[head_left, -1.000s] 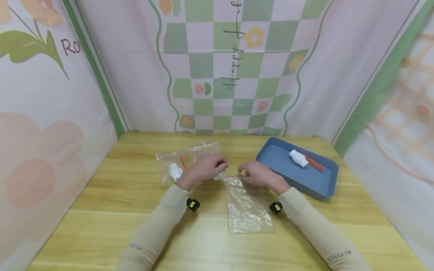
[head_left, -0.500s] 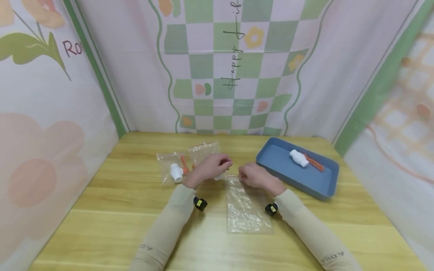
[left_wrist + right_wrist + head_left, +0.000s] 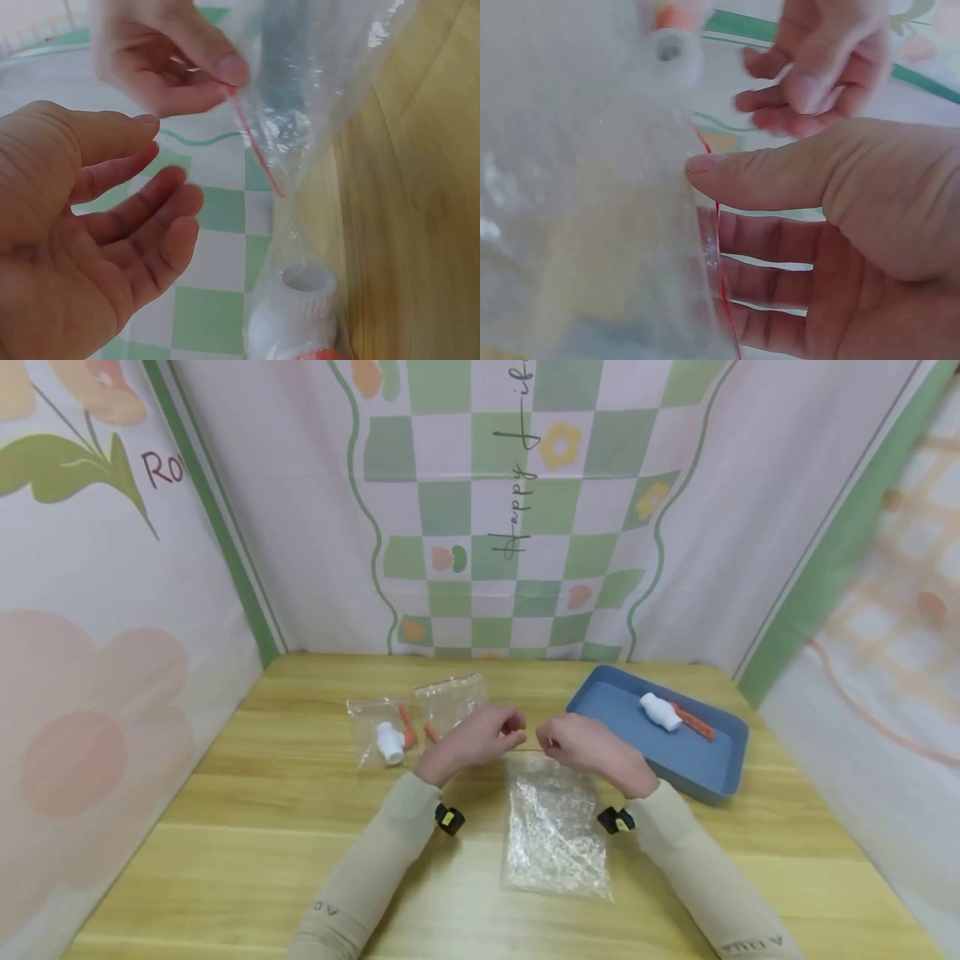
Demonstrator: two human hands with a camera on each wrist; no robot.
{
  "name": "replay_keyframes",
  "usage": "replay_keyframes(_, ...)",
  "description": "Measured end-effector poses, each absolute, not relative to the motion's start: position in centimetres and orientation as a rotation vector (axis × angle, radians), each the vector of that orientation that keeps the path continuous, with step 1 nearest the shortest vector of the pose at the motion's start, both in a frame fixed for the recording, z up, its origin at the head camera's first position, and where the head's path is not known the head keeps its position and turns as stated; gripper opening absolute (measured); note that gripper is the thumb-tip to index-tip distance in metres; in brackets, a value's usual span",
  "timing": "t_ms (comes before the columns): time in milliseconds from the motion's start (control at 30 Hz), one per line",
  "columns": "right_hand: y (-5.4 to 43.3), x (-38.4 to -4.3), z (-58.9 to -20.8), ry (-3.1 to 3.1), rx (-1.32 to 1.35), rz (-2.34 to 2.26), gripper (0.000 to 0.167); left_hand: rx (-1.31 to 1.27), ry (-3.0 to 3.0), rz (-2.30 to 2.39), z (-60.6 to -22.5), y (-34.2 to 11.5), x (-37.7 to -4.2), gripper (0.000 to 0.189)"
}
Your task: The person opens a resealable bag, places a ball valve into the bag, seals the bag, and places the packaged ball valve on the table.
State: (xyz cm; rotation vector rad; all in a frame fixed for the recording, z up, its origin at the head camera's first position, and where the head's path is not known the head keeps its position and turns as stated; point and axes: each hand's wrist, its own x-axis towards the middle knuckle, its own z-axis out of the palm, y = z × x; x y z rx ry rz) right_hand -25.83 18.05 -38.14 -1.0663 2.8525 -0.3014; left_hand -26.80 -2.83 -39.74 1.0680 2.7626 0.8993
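A clear zip bag (image 3: 558, 835) with a red line along its mouth hangs from my right hand (image 3: 588, 745). In the right wrist view, the right thumb (image 3: 742, 176) lies on one face of the bag's red-lined edge and the fingers behind it, pinching the plastic. No contents show inside this bag. Just left of its mouth is my left hand (image 3: 480, 737), fingers loosely bent and holding nothing in the left wrist view. Beyond the left hand lies another bag (image 3: 452, 697), partly hidden by it, with a white ball valve (image 3: 296, 319) inside.
At the left, a bag holds a white ball valve (image 3: 390, 743) with an orange handle (image 3: 406, 718). A blue tray (image 3: 600, 714) stands at the right, with another white ball valve (image 3: 660, 711) and its orange handle (image 3: 693, 722) in it. Patterned curtains surround the wooden table (image 3: 225, 860).
The left hand has moved right, closer to the right hand. The right hand has gone from over the bag's top edge to pinching it, and the bag's mouth is raised.
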Motion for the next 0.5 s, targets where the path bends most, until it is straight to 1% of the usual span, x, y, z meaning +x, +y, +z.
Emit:
replay_keyframes(133, 18.3, -25.1, -36.8, 2.905, -1.095, -0.311, 0.030, 1.078, 2.785, 0.860, -39.4, -2.7, -26.4, 0.027)
replay_keyframes(267, 18.6, -24.4, -35.7, 2.951, -1.140, -0.335, 0.031, 1.107, 2.778, 0.871, -39.0, -2.6, -26.2, 0.026)
replay_keyframes(367, 18.9, -23.9, -35.0, 2.998, -1.173, -0.336, 0.027, 1.121, 2.753, 0.934, -38.5, -2.6, -26.0, 0.023)
replay_keyframes(500, 19.2, -23.3, -34.3, 3.055, -1.175, -0.353, 0.015, 1.105, 2.725, 1.017, -37.8, -2.7, -25.6, 0.022)
